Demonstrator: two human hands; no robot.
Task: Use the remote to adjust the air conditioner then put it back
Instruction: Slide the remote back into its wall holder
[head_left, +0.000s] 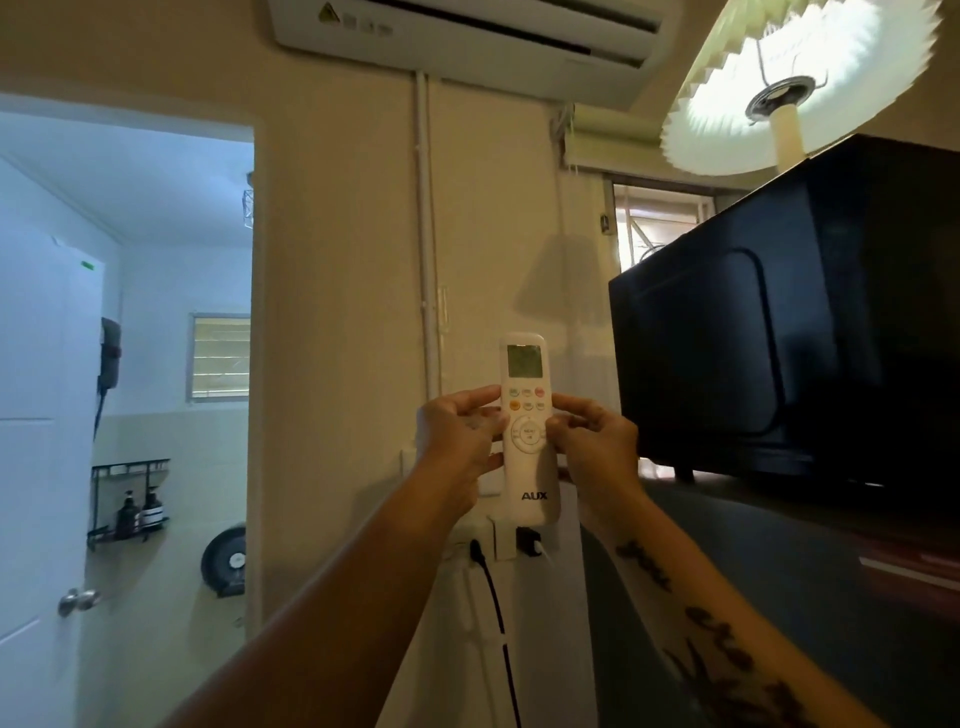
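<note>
Two hands are up in front of me in the head view, and one slim white plastic remote with a small grey screen and coloured buttons (529, 431) stands upright between them, screen end up, in front of the cream wall. My left hand (458, 441) is closed around its left edge, fingers curled behind, thumb lying near the top row of buttons. My right hand (592, 436) grips the right edge, its fingertips (566, 402) touching the button area beside the round pad. The letters AUX show near the remote's lower end. One white wall-mounted air conditioner (467, 39) hangs high above, well apart from the remote. One glossy black box-shaped appliance (779, 338) sits to my right on a dark bench (779, 571), with one pleated white lampshade (779, 78) lit above it. Below the remote, one black cable (498, 623) runs down the wall. Through the open doorway on my left, two dark bottles (137, 514) stand on one black wire rack (130, 467).
</note>
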